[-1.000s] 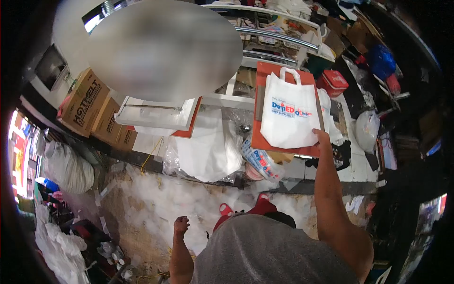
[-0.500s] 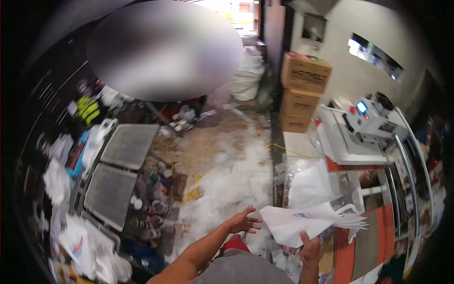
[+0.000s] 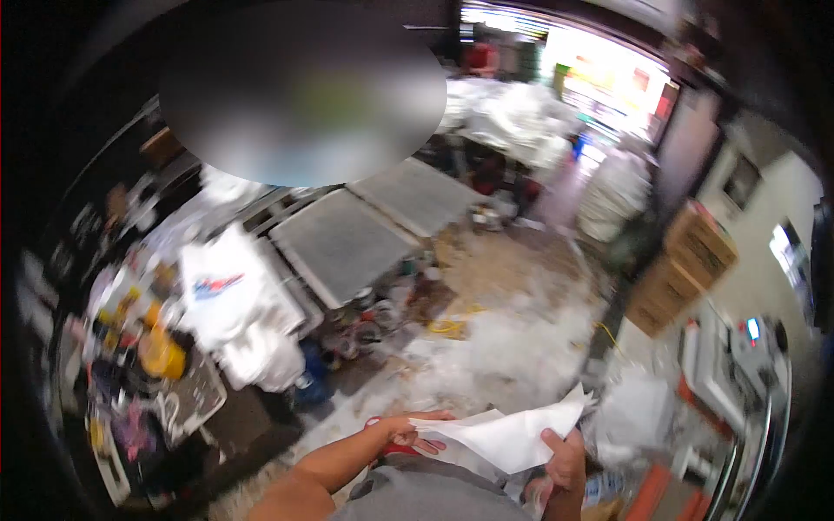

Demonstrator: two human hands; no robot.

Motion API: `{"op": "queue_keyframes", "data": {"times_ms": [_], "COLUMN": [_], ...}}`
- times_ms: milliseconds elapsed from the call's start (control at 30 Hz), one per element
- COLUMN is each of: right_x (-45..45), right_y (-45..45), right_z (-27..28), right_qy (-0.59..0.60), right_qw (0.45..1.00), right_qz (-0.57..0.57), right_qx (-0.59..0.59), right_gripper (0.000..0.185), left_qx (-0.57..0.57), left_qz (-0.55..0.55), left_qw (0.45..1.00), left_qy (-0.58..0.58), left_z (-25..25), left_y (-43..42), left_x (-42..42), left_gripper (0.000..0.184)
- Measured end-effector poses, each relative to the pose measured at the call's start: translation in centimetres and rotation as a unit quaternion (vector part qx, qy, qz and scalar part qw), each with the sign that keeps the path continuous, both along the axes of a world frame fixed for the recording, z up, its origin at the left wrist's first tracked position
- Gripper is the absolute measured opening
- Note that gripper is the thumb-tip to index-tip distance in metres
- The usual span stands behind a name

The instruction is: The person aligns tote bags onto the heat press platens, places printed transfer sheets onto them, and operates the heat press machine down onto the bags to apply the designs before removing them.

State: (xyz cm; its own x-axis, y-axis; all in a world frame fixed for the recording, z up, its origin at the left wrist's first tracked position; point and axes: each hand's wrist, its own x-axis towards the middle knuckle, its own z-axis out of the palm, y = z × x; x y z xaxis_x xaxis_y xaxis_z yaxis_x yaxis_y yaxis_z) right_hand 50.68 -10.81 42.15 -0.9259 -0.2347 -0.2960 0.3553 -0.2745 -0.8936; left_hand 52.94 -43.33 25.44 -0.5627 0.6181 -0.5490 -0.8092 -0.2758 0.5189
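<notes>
A thin stack of white bags (image 3: 508,434) stretches between my two hands, low in front of my body. My right hand (image 3: 566,460) is closed on its right side, with the thumb lying on top. At the left end of the stack, my left hand (image 3: 415,431) has the edge between its thumb and fingers; the fingertips are partly blurred. More white bags with red and blue print (image 3: 221,282) are heaped on the left-hand table.
Two grey flat panels (image 3: 343,243) stand beyond the bag heap. Cardboard boxes (image 3: 682,269) are stacked at right, near a white machine with a lit screen (image 3: 751,334). White scraps (image 3: 521,347) cover the floor. A large white sack (image 3: 615,195) stands by the doorway.
The view has swung left. My left hand has come to the left edge of the bags, having been apart from them. My right hand keeps its hold.
</notes>
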Motion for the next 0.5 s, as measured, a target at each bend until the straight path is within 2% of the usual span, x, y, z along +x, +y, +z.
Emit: {"op": "queue_keyframes", "data": {"times_ms": [67,133,167,200,233,267,300,333,367,400,433,467,500], "right_x": [-0.9,-2.2,-3.0,-3.5,-4.3,-5.3,-7.0,-9.0,-11.4,-12.2,-12.4,-12.3,-11.1], "right_y": [-5.3,-9.8,-12.9,-16.2,-20.0,-23.4,-26.6,-30.0,-33.5,-37.8,-42.2,-45.5,-48.7], "right_z": [-0.4,-1.1,-0.3,0.7,2.5,2.1,3.9,4.2,5.3,8.8,11.9,15.0,18.4], "right_qy": [0.009,0.008,0.035,0.061,0.046,0.073,0.103,0.126,0.234,0.265,0.3,0.31,0.345], "right_qw": [0.999,0.995,0.988,0.979,0.977,0.983,0.967,0.965,0.933,0.915,0.906,0.904,0.881], "right_qz": [0.005,0.058,0.099,0.134,0.177,0.123,0.193,0.203,0.241,0.224,0.232,0.282,0.322], "right_qx": [0.031,0.085,0.114,0.141,0.105,0.118,0.134,0.111,0.125,0.205,0.187,0.087,0.003], "right_gripper": [0.038,0.042,0.043,0.045,0.05,0.053,0.055,0.048,0.044,0.038,0.039,0.04,0.043], "left_qx": [0.027,0.073,0.028,0.033,0.04,0.046,0.016,-0.015,-0.04,-0.066,-0.099,-0.072,-0.111], "left_qz": [0.061,0.083,0.133,0.154,0.246,0.334,0.362,0.387,0.413,0.438,0.471,0.511,0.536], "left_qw": [0.998,0.994,0.991,0.987,0.968,0.941,0.93,0.917,0.904,0.89,0.847,0.816,0.78], "left_qy": [-0.004,-0.004,-0.008,-0.014,0.01,0.035,0.068,0.101,0.106,0.11,0.228,0.261,0.304], "left_z": [0.1,1.3,3.3,3.5,3.6,3.7,5.8,9.4,13.4,17.0,17.1,18.2,21.8], "left_y": [-4.6,-8.8,-11.1,-14.2,-16.9,-19.7,-23.1,-26.6,-29.8,-33.0,-36.9,-40.7,-43.3], "left_x": [3.5,6.5,7.6,8.2,9.1,9.6,9.5,9.0,8.6,8.1,7.5,7.1,8.1], "left_gripper": [0.067,0.064,0.062,0.062,0.06,0.058,0.053,0.049,0.048,0.048,0.047,0.047,0.048]}}
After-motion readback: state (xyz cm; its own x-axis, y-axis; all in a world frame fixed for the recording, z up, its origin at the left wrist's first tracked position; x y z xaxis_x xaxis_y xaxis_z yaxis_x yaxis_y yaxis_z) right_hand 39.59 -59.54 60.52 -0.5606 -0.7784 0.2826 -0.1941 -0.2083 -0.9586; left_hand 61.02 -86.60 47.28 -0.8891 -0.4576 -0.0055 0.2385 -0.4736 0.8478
